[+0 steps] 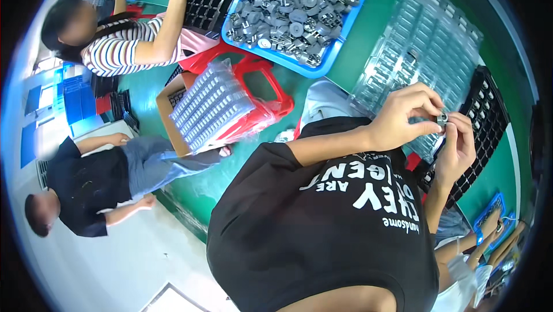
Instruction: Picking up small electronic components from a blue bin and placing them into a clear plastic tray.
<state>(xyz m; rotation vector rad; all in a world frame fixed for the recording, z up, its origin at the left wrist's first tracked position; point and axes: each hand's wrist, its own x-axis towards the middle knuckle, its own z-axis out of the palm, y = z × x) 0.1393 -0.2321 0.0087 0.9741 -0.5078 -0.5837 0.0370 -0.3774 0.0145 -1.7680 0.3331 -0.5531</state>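
Note:
My left hand (405,115) and my right hand (459,146) meet over the near right part of the table. Thumbs and fingertips of both close on one small grey-and-metal part (442,121); its exact kind is too small to make out. Just beyond them lies a clear plastic compartment tray (397,53), with a few small parts in its pockets. Beside my right hand a black compartment tray (489,113) carries several pale metallic parts, and my right forearm partly covers it.
A blue bin (315,72) heaped with grey round parts stands on the green table (360,38). Left of me, a red stool (276,84) bears bagged trays (213,105) beside a cardboard box (164,102). Co-workers (124,47) sit left and lower right; another person (86,179) stands left.

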